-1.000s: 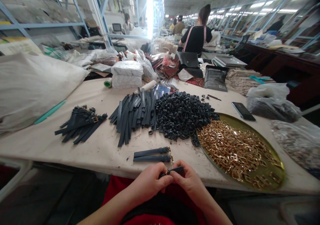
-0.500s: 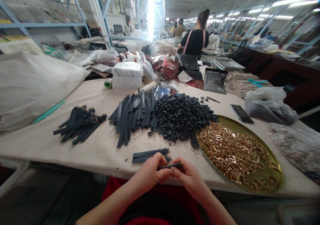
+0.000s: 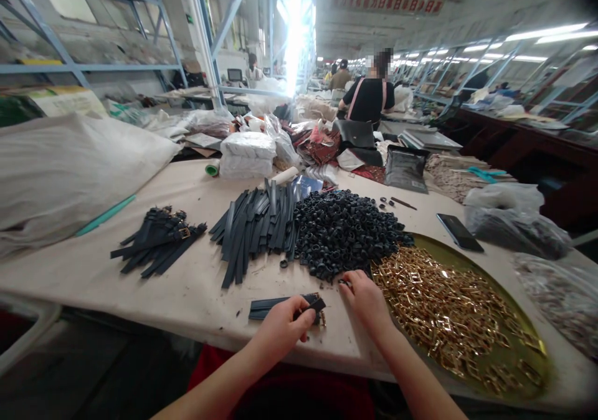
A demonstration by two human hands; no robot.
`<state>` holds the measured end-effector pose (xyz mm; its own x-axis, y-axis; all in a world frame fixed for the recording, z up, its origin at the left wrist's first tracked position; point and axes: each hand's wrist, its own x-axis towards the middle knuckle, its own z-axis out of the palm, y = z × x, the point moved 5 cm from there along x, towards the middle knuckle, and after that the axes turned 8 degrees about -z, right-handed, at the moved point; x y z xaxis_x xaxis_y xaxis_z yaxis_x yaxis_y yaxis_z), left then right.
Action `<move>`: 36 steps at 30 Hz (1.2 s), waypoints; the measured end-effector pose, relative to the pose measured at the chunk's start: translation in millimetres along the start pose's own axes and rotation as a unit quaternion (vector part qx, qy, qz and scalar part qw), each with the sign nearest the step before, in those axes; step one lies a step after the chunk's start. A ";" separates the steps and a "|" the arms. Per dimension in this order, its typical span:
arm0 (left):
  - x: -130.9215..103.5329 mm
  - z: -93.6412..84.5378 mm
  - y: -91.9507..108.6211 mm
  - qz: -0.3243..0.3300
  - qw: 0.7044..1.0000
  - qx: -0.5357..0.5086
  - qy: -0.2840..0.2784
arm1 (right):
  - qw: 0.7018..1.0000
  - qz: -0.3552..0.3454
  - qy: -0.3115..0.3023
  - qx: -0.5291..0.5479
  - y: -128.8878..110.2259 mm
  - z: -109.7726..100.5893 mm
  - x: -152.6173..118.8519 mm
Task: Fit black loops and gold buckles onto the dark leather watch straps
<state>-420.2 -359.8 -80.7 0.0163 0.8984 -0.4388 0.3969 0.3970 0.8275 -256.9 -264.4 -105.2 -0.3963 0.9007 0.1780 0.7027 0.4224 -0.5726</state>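
Note:
My left hand [image 3: 287, 323] is closed on a dark strap [image 3: 316, 308], whose short end sticks out past the thumb. Under that hand lie finished-looking straps [image 3: 264, 308] with gold buckles at their right ends. At the front edge of a heap of small black loops [image 3: 346, 230], my right hand [image 3: 367, 298] pinches a small dark loop [image 3: 344, 282] between thumb and fingertips. Flat dark straps [image 3: 255, 220] are piled left of the loops. Gold buckles [image 3: 448, 308] fill much of a round gold tray [image 3: 532, 370] beside my right hand.
Buckled straps [image 3: 159, 239] form a separate bunch on the left. A phone [image 3: 460, 232] and plastic bags [image 3: 518, 214] lie at the right. Wrapped packs [image 3: 247, 155] and scraps line the back. A person [image 3: 367, 99] is farther off, facing away.
My hands have parted. The right one has left the strap and reached forward to the loop heap, while the left keeps hold of the strap. The view has tilted up slightly.

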 end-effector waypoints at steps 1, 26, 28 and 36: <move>0.3 -0.7 0.6 0.003 1.000 -0.004 0.007 | 0.999 0.010 -0.005 0.051 -4.0 1.0 -5.9; -18.8 4.4 2.6 0.070 0.993 0.090 0.025 | 0.781 0.180 -0.058 0.596 -49.5 37.6 -61.7; -19.2 3.9 2.4 0.068 0.992 0.108 0.010 | 0.807 0.158 -0.054 0.567 -50.3 36.7 -62.8; -17.3 7.0 5.7 0.065 0.988 0.133 -0.047 | 0.843 0.162 -0.040 0.511 -50.5 35.4 -68.0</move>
<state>-411.8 -374.4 -70.9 0.1623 0.9125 -0.3755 0.6123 0.2053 0.7635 -286.4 -350.6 -116.7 -0.3490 0.9246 -0.1525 -0.0782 -0.1909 -0.9785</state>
